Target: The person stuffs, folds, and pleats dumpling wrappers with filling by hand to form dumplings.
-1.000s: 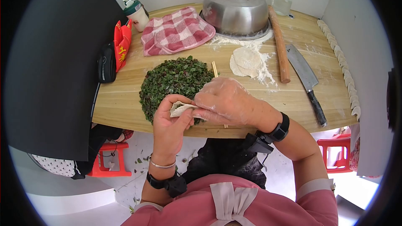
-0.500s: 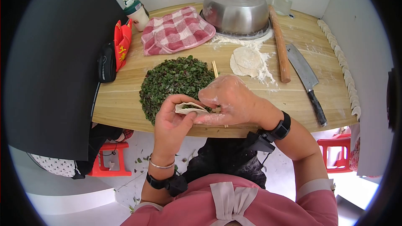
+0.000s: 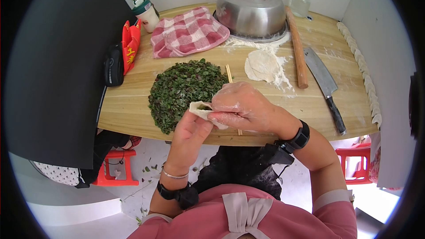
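Observation:
A dumpling (image 3: pixel 200 110), its pale wrapper folded around chopped greens, is held between my two hands above the table's front edge. My left hand (image 3: pixel 191 130) supports it from below with thumb and fingers. Pinching the wrapper's right side is my right hand (image 3: pixel 243 106), dusted with flour; its fingertips hide part of the dumpling. The left end of the wrapper still gapes and shows green filling. Just behind my hands lies a big heap of chopped greens (image 3: pixel 186 88). Chopsticks (image 3: pixel 229 73) lie partly under my right hand.
Round dough wrappers (image 3: pixel 262 65) lie on flour behind my right hand. A rolling pin (image 3: pixel 297 53) and a cleaver (image 3: pixel 322 75) are to the right. Dumplings (image 3: pixel 364 68) line the right edge. An upturned metal basin (image 3: pixel 250 11), checked cloth (image 3: pixel 190 33) and bottle (image 3: pixel 146 14) stand behind.
My right hand has closed in on the wrapper's right side and now pinches it. The dumpling has tilted and risen slightly, with my left fingers now lower beneath it.

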The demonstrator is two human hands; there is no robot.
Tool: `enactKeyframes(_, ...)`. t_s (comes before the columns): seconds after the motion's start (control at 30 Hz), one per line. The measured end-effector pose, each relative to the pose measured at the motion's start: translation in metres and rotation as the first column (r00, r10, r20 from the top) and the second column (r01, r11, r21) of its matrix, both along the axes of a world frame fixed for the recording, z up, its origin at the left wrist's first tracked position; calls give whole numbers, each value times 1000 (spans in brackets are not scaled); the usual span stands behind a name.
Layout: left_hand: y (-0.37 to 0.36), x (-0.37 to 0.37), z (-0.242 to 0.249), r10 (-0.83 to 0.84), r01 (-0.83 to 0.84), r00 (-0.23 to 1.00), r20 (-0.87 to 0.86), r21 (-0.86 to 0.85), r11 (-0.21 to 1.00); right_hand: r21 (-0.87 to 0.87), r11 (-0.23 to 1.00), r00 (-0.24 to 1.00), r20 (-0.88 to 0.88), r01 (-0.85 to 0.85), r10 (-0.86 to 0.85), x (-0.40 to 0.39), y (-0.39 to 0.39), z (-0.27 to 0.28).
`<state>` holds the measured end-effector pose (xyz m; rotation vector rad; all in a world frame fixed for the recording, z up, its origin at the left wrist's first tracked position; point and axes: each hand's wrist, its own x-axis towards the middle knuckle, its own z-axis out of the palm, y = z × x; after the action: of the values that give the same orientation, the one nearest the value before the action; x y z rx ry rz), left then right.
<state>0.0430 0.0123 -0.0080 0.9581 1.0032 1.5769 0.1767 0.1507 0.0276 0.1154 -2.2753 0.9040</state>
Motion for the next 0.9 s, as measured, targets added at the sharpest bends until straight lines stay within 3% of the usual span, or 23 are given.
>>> enactKeyframes(0.1, -1, 4, -2, 7, -7, 1000, -11, 38, 999, 22, 1000, 1000, 12, -6, 6, 3, 3, -1)
enactKeyframes(0.17, -1, 3, -3, -26, 25, 1000, 17, 41, 999, -56, 998, 978, 209, -11, 23, 7, 5, 3)
enactKeyframes(0.27, -3, 0, -4, -57, 58, 996, -73, 16, 998, 21, 996, 971, 225, 85, -87, 8, 5, 5)
enactKeyframes(0.37, -1, 2, -5, -23, 22, 984, -176, -8, 1000, 25, 996, 980, 179, 84, -87, 6, 3, 2)
enactKeyframes(0.6, 0, 4, -3, 6, -3, 973, -229, 13, 1000, 59, 991, 969, 208, 122, -131, 4, -1, 3)
enactKeyframes(0.9, -1, 5, -5, 38, -40, 977, -212, -6, 999, 159, 985, 997, -56, 64, -56, -5, 0, -11)
